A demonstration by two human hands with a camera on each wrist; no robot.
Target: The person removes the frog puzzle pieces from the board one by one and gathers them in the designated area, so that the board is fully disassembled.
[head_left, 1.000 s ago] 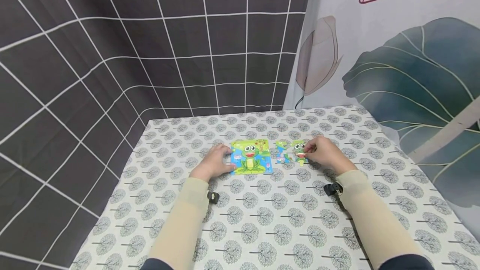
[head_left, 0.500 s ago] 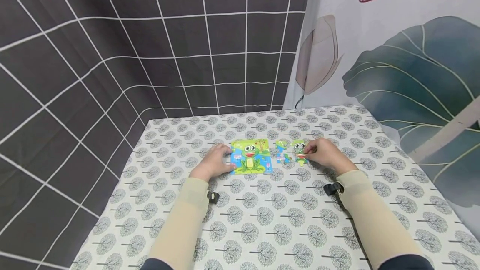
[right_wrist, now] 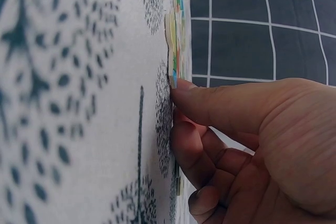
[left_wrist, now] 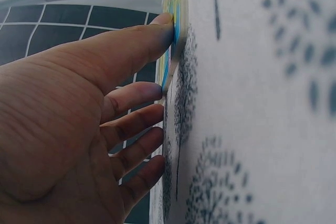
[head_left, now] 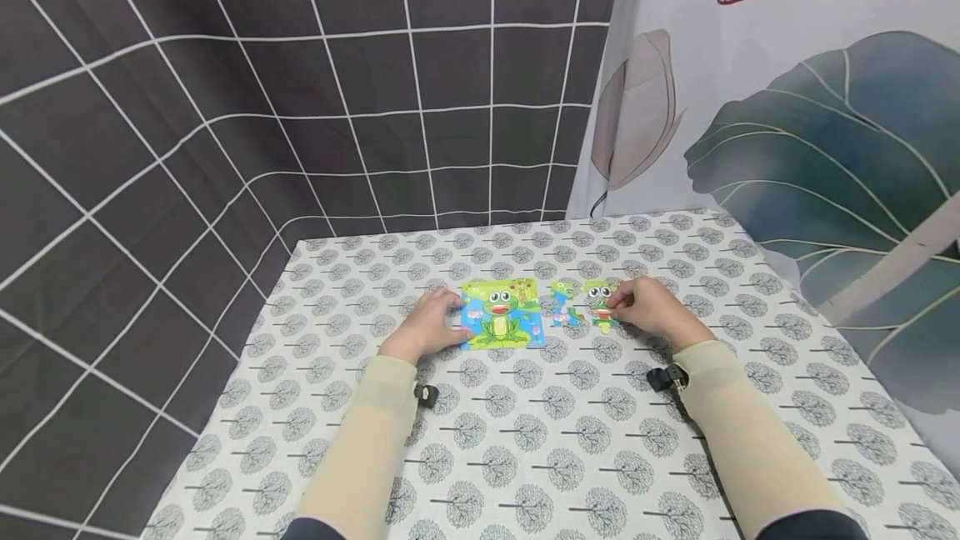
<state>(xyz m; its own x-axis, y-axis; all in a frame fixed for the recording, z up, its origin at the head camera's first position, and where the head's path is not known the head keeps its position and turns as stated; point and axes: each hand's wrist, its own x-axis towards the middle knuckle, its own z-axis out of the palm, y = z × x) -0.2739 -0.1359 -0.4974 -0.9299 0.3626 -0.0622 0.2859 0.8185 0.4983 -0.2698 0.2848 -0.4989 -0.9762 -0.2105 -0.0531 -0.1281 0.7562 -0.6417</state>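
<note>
On the tree-print cloth lies a square puzzle board (head_left: 501,327) with a green frog on a blue and green ground. My left hand (head_left: 429,325) is at its left side, fingers spread, the thumb touching the near corner of the board (left_wrist: 182,24) and the index fingertip at its edge. To the right, my right hand (head_left: 651,305) pinches the edge of a frog-face puzzle piece (head_left: 599,293) between thumb and curled fingers. The fingers hide that piece's right side. Between it and the board lies a blue and green puzzle piece (head_left: 561,304), apart from both.
A white tablecloth (head_left: 555,440) printed with grey trees covers the table. A dark gridded curtain (head_left: 375,73) hangs behind and to the left. A pale curtain (head_left: 697,48) with large leaves hangs at the right.
The frog-face piece has shifted very slightly to the right under my right fingers. My left hand and the board stay where they were.
</note>
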